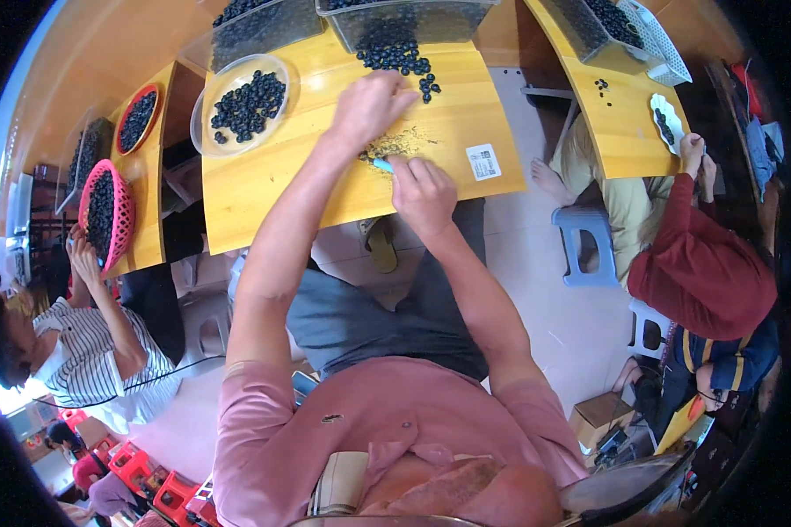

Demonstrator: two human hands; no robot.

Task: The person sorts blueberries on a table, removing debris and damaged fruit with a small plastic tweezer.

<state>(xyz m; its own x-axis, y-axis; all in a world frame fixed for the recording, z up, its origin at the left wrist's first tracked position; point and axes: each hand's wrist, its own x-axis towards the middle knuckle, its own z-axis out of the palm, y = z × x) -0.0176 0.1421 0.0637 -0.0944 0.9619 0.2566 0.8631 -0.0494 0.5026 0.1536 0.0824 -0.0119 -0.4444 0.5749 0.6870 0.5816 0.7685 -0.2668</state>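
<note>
My left hand (pixel 374 109) is over the yellow wooden table (pixel 281 189), just below a loose heap of small dark round bead-like pieces (pixel 397 54). Its fingers are curled in, and whatever they may hold is hidden. Closer to the front edge, my right hand (pixel 424 193) grips a light blue slim tool (pixel 382 164), whose blue end points left out of the fist; its exact kind does not show. Under and between both hands lie fine brownish-yellow crumbs (pixel 404 140). A round clear tub (pixel 204 132) with more dark pieces stands left of my left hand.
Clear bins (pixel 413 31) of dark pieces line the table's far side. A white printed label (pixel 483 162) lies at right. People work at side tables, one by a pink basket (pixel 125 211), another holding a white dish (pixel 662 105). A blue stool (pixel 584 246) stands on the floor.
</note>
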